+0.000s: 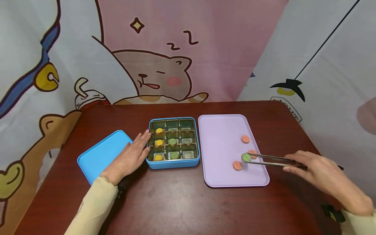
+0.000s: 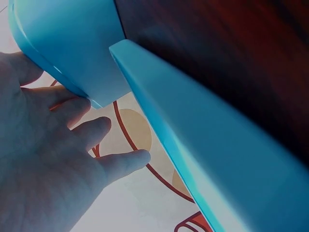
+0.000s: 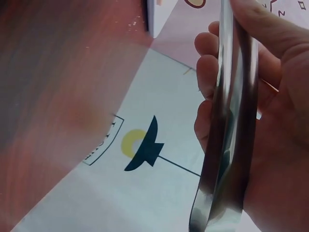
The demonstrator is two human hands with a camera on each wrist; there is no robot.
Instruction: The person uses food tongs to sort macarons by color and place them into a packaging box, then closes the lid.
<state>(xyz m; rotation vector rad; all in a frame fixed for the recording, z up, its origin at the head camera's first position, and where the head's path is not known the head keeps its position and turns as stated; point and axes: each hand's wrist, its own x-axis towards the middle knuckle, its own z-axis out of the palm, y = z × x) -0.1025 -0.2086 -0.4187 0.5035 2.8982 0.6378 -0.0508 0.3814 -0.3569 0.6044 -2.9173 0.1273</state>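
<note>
My right hand (image 1: 323,173) grips metal tongs (image 1: 273,160), whose tips stand at either side of a green round piece (image 1: 246,157) over the lilac tray (image 1: 217,147). Whether that piece is lifted I cannot tell. Near it are orange round pieces (image 1: 245,139), one partly behind the tongs. In the right wrist view, fingers and thumb wrap the tongs (image 3: 231,111). My left hand (image 1: 129,160), fingers extended, touches the left side of a blue box (image 1: 173,164). Its divided insert holds yellow pieces (image 1: 159,142) down the left column and green pieces (image 1: 172,141) in the middle column.
A blue lid (image 1: 101,155) lies left of the box, partly beneath my left hand and forearm. Everything stands on a dark brown table (image 1: 164,205). Behind it hangs a cartoon-printed cloth (image 1: 217,49). The box and tray sit side by side with a narrow gap.
</note>
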